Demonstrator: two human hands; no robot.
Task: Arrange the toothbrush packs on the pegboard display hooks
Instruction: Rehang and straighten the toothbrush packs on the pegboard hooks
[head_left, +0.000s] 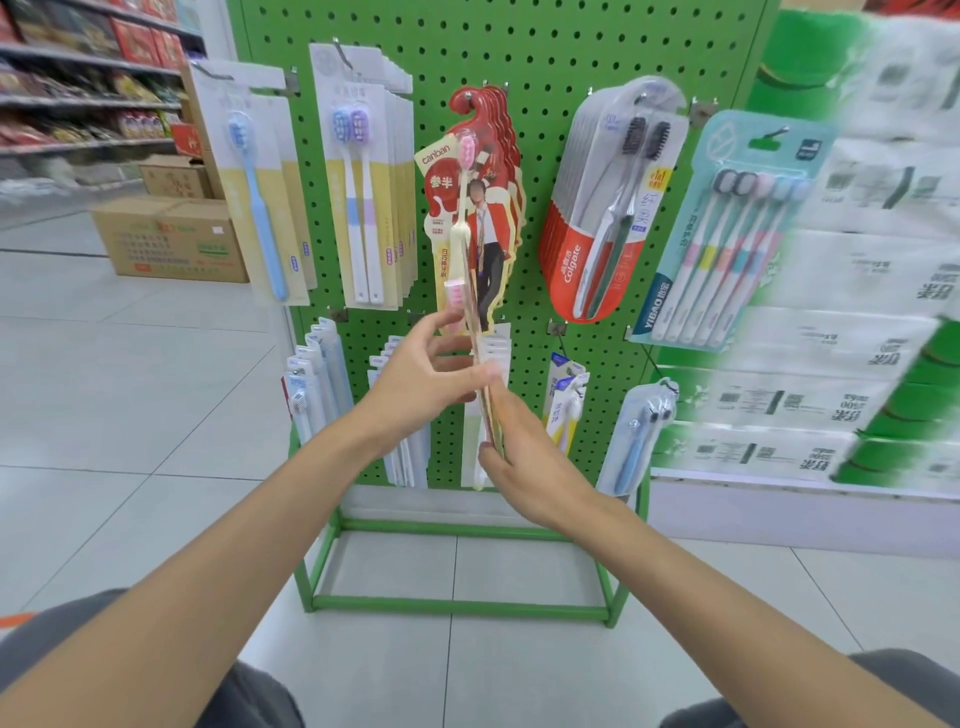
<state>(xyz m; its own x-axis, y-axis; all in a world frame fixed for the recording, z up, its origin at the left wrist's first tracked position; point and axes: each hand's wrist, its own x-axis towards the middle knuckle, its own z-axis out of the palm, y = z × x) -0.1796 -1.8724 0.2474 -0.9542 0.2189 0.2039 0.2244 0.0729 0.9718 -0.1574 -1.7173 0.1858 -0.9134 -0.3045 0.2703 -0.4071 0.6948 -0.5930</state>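
Both hands hold the lower part of the red toothbrush packs. The left hand curls its fingers round them from the left, its thumb pressed against the near edge. The right hand pinches the bottom end just below, fingers along the right side and thumb on the near side. Between the two hands the stack shows edge-on as a thin sheaf. Above the grip the front card turns its face outward, with a pink-headed brush on a cream handle.

More red cards fan out behind it, up to a hook on the green pegboard (I cannot tell whether the top of the held sheaf is on that hook or just in front of it).

Up and to the right of the grip hang the red-and-white Colgate packs with dark-bristled brushes. Further right is a pale teal five-brush pack. Up and to the left hang white-and-yellow two-brush packs, and beyond them a card with a single blue brush.

Level with the hands and lower, white packs hang on the left, and a clear pack with a blue brush hangs on the right. Far left, cardboard boxes sit on the tiled floor. Far right are stacked green-and-white paper goods, blurred.
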